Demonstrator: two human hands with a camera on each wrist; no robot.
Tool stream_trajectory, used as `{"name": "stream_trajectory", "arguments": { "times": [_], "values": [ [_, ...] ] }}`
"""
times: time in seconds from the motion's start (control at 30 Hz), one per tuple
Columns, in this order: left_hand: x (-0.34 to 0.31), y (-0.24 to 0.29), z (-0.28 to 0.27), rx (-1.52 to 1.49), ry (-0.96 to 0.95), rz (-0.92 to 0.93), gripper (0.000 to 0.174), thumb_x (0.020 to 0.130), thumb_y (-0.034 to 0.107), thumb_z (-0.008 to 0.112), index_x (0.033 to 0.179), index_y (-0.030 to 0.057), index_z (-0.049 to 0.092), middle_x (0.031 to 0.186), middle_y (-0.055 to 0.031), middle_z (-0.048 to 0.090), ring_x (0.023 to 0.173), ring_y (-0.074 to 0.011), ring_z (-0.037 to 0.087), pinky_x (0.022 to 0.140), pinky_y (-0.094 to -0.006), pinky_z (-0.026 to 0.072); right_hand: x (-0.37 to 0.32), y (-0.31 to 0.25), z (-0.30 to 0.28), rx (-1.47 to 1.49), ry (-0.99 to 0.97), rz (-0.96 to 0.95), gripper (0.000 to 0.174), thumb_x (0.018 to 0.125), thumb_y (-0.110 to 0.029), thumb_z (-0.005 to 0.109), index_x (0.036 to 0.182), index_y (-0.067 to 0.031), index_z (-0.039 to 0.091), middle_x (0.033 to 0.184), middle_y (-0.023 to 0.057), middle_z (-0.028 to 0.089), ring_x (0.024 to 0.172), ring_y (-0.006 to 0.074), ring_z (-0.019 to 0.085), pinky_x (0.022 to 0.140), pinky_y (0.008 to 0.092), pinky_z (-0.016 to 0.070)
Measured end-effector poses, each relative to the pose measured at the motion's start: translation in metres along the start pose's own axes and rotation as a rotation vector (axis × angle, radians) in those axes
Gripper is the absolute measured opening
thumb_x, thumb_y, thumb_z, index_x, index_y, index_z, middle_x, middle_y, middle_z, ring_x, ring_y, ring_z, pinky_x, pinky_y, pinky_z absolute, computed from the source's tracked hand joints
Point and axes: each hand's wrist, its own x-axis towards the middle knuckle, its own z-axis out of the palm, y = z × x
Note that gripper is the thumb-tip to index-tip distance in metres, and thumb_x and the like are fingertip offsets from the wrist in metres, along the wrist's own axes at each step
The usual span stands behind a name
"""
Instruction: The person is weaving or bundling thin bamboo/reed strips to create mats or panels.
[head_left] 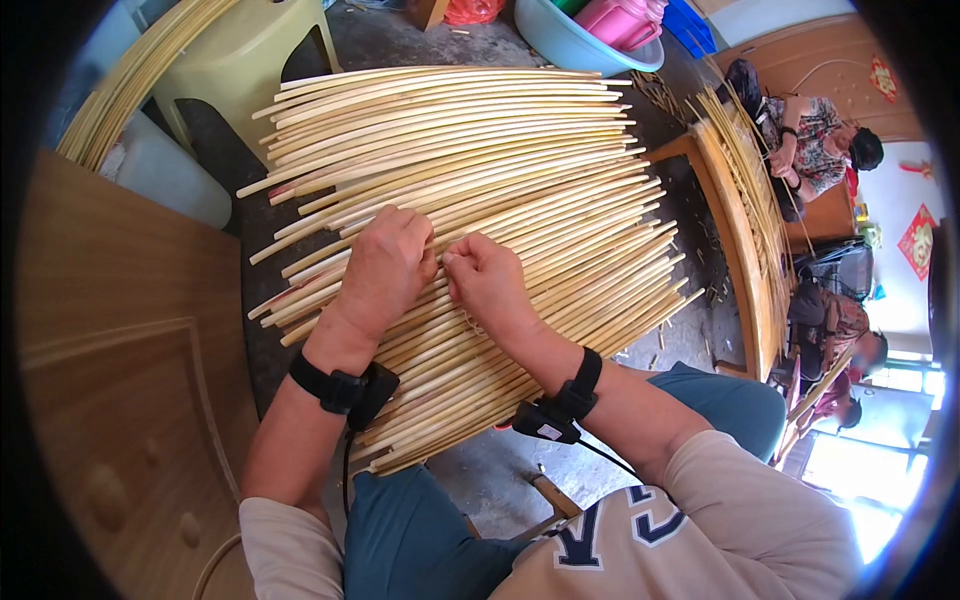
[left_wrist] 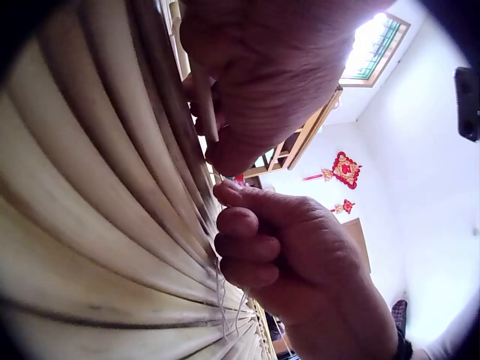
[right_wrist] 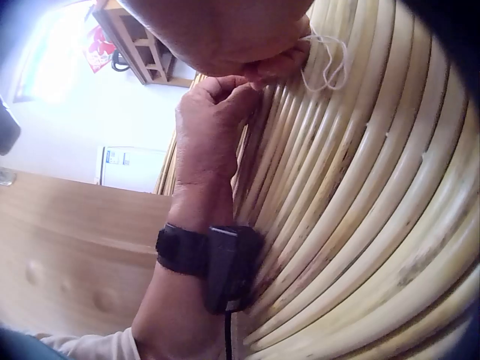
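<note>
A wide row of pale peeled rods [head_left: 560,250] lies side by side in front of the person. My left hand [head_left: 390,265] is over the middle of the rods, fingers curled at a thin string. Close to its right, my right hand [head_left: 490,285] pinches the string between thumb and bent forefinger. White string [right_wrist: 330,64] hangs in loose loops from the right hand over the rods in the right wrist view. In the left wrist view the fingertips of the right hand [left_wrist: 262,240] nearly meet the left hand [left_wrist: 262,82]; their exact contact is hidden.
A yellow stool [head_left: 240,70] stands at the back left, a blue basin [head_left: 540,40] behind the rods. On the right is a wooden frame [head_left: 735,250] with more rods. Brown wooden panelling [head_left: 130,330] borders the left. Other people sit at the far right.
</note>
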Motion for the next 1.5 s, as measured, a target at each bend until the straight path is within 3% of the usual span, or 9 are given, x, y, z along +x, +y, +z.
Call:
{"name": "stream_trajectory", "arguments": {
  "times": [0.27, 0.4, 0.47, 0.6, 0.87, 0.97, 1.27, 1.37, 1.5],
  "values": [
    [0.003, 0.004, -0.006, 0.002, -0.003, 0.01, 0.016, 0.063, -0.004, 0.063, 0.073, 0.0024, 0.053, 0.073, -0.0124, 0.055, 0.072, -0.0317, 0.053, 0.062, -0.0388, 0.0455, 0.003, -0.035, -0.004, 0.21, -0.073, 0.334, 0.011, 0.086, -0.008, 0.056, 0.079, 0.0006, 0.055, 0.056, 0.0088, 0.056, 0.044, 0.0128, 0.054, 0.042, 0.0301, 0.0434],
    [0.003, 0.003, -0.011, 0.039, -0.018, 0.061, 0.014, 0.064, -0.003, 0.061, 0.073, 0.0033, 0.053, 0.072, -0.0115, 0.054, 0.073, -0.0306, 0.052, 0.065, -0.0379, 0.0465, 0.009, -0.037, -0.022, 0.185, -0.186, 0.333, 0.011, 0.084, -0.01, 0.059, 0.084, -0.0009, 0.054, 0.059, 0.0098, 0.058, 0.047, 0.0192, 0.057, 0.045, 0.0343, 0.0451],
    [0.003, 0.001, -0.013, 0.038, 0.005, 0.061, 0.015, 0.063, -0.004, 0.063, 0.071, 0.0031, 0.053, 0.071, -0.0109, 0.054, 0.071, -0.0302, 0.052, 0.063, -0.0376, 0.0458, 0.014, -0.035, -0.038, -0.502, 0.028, -0.409, 0.013, 0.081, -0.013, 0.063, 0.084, -0.0038, 0.055, 0.069, 0.0102, 0.059, 0.06, 0.0275, 0.059, 0.054, 0.0364, 0.0473],
    [0.0, 0.0, -0.011, 0.046, 0.049, 0.073, 0.017, 0.062, -0.004, 0.066, 0.069, 0.0036, 0.052, 0.068, -0.0093, 0.053, 0.066, -0.0286, 0.052, 0.059, -0.0363, 0.045, 0.039, -0.042, -0.047, -0.638, 0.044, -0.755, 0.011, 0.079, -0.012, 0.065, 0.087, -0.0057, 0.062, 0.083, 0.0109, 0.058, 0.073, 0.028, 0.058, 0.065, 0.0337, 0.0479],
    [-0.001, 0.002, -0.009, 0.022, 0.104, 0.093, 0.019, 0.062, -0.005, 0.067, 0.068, 0.0041, 0.051, 0.067, -0.0087, 0.052, 0.066, -0.0279, 0.052, 0.058, -0.0357, 0.0445, 0.064, -0.041, -0.029, -0.372, -0.415, -0.094, 0.012, 0.073, -0.007, 0.071, 0.08, -0.0022, 0.063, 0.071, 0.0067, 0.059, 0.069, 0.0128, 0.058, 0.063, 0.0271, 0.0462],
    [-0.002, 0.002, -0.008, 0.001, 0.101, 0.063, 0.019, 0.062, -0.004, 0.067, 0.068, 0.0039, 0.051, 0.067, -0.009, 0.052, 0.066, -0.0282, 0.052, 0.058, -0.036, 0.0443, 0.065, -0.039, -0.026, -0.267, -0.4, -0.086, 0.012, 0.068, -0.01, 0.071, 0.071, -0.003, 0.061, 0.069, 0.0109, 0.059, 0.066, 0.0258, 0.057, 0.06, 0.0346, 0.0457],
    [0.002, 0.0, -0.005, 0.021, 0.103, 0.064, 0.018, 0.061, -0.005, 0.065, 0.068, 0.0041, 0.051, 0.068, -0.0093, 0.052, 0.067, -0.0286, 0.052, 0.059, -0.0364, 0.0448, 0.062, -0.036, -0.015, -0.37, -0.174, -0.264, 0.011, 0.07, -0.01, 0.069, 0.073, -0.0026, 0.061, 0.07, 0.0137, 0.059, 0.067, 0.028, 0.057, 0.061, 0.0361, 0.0457],
    [0.001, 0.0, -0.006, 0.032, 0.118, 0.068, 0.018, 0.061, -0.005, 0.065, 0.068, 0.0042, 0.051, 0.068, -0.0092, 0.052, 0.068, -0.0283, 0.052, 0.059, -0.0364, 0.045, 0.06, -0.039, -0.02, -0.29, -0.26, -0.161, 0.008, 0.075, -0.006, 0.068, 0.077, -0.002, 0.062, 0.071, 0.0031, 0.06, 0.067, 0.0078, 0.052, 0.06, 0.0232, 0.043],
    [-0.001, 0.0, -0.009, 0.042, 0.12, 0.075, 0.018, 0.061, -0.005, 0.066, 0.069, 0.0046, 0.053, 0.069, -0.009, 0.053, 0.068, -0.0283, 0.053, 0.06, -0.036, 0.0455, 0.065, -0.027, -0.023, -0.108, -0.355, -0.148, 0.01, 0.071, -0.009, 0.069, 0.075, -0.0024, 0.062, 0.067, 0.0075, 0.06, 0.061, 0.0152, 0.055, 0.058, 0.0286, 0.0452]
  ]
}}
